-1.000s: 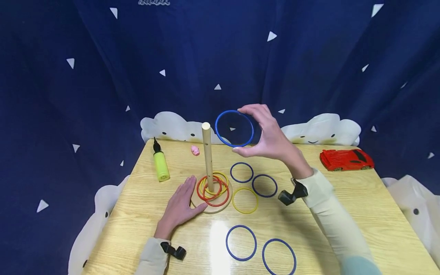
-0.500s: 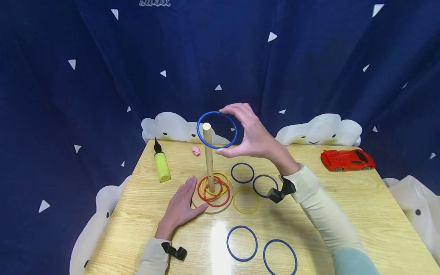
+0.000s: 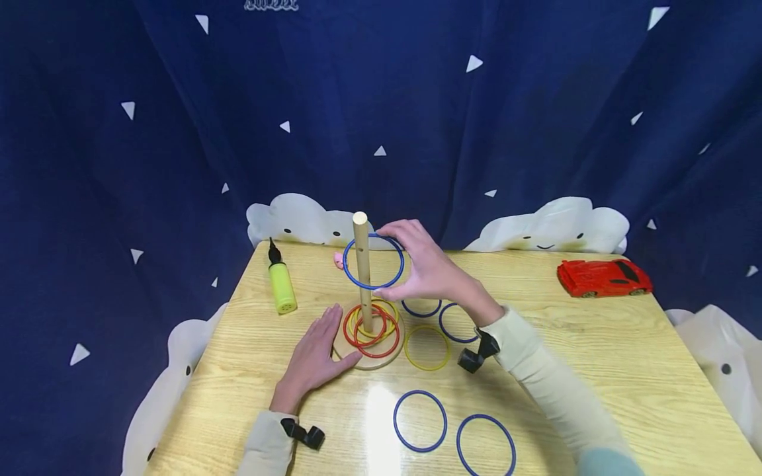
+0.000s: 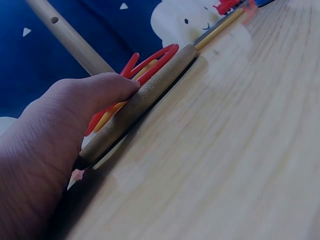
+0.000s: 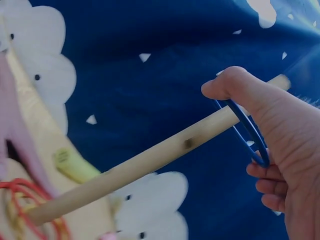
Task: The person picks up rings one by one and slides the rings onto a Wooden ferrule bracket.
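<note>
My right hand [image 3: 425, 268] pinches a blue ring [image 5: 248, 131] between thumb and fingers. The wooden peg [image 3: 363, 271] passes through that ring, which hangs around its upper part, as the right wrist view also shows. Several red rings [image 3: 397, 340] and yellow rings [image 3: 389, 304] lie loosely stacked around the peg's foot on the round wooden base [image 3: 347, 355]. My left hand [image 3: 312, 357] rests at the left side of the base with its fingers straight. In the left wrist view its thumb [image 4: 112, 87] touches the edge of the base [image 4: 150, 95].
A yellow ring [image 3: 426, 369] and several blue rings [image 3: 445, 423] lie flat on the wooden table [image 3: 595, 370]. At the back left are a yellow-green hand pump [image 3: 282, 289] and a pink pig toy [image 3: 338, 260]. A red toy car [image 3: 604, 277] stands at the back right.
My right hand has carried the blue ring left over the peg's top, then lowered it so that it encircles the peg. The left hand has stayed in place.
</note>
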The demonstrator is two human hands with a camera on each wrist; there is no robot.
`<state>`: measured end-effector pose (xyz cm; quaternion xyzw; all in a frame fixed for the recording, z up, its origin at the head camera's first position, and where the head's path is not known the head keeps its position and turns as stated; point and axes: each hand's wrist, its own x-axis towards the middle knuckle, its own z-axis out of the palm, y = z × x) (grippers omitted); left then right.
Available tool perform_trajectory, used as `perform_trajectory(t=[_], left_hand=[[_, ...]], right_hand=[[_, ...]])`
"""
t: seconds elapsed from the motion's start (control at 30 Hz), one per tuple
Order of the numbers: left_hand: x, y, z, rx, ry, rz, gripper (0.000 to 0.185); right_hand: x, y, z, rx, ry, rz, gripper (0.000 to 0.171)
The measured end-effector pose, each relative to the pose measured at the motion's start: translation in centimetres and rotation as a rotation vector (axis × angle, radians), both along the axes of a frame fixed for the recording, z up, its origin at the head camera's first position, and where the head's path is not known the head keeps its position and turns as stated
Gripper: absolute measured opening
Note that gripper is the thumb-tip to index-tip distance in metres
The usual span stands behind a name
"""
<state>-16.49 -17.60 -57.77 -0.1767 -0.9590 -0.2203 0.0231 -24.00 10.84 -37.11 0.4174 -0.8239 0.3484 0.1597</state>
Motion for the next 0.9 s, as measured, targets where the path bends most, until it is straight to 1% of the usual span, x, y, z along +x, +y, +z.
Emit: perform_trajectory(t=[0.07, 0.2, 0.33, 0.73, 0.9], left_hand=[[-0.1, 0.0, 0.0, 0.002, 0.005, -0.002, 0.111], [-0.2, 0.0, -0.1, 0.005, 0.012, -0.002, 0.111], [-0.2, 0.0, -0.1, 0.013, 0.018, -0.001, 0.110], [-0.1, 0.0, -0.1, 0.015, 0.024, -0.006, 0.109], [-0.1, -0.1, -0.2, 0.017, 0.027, -0.009, 0.109]], right_hand=[[0.0, -0.1, -1.5, 0.012, -0.019, -0.007, 0.097], [0.1, -0.4, -4.4, 0.035, -0.085, -0.022, 0.097], [0.2, -0.5, -6.6, 0.051, -0.147, -0.044, 0.097], [0.3, -0.6, -11.4, 0.073, -0.243, -0.109, 0.095], [0.1, -0.6, -13.3, 0.137, -0.269, -0.144, 0.095]])
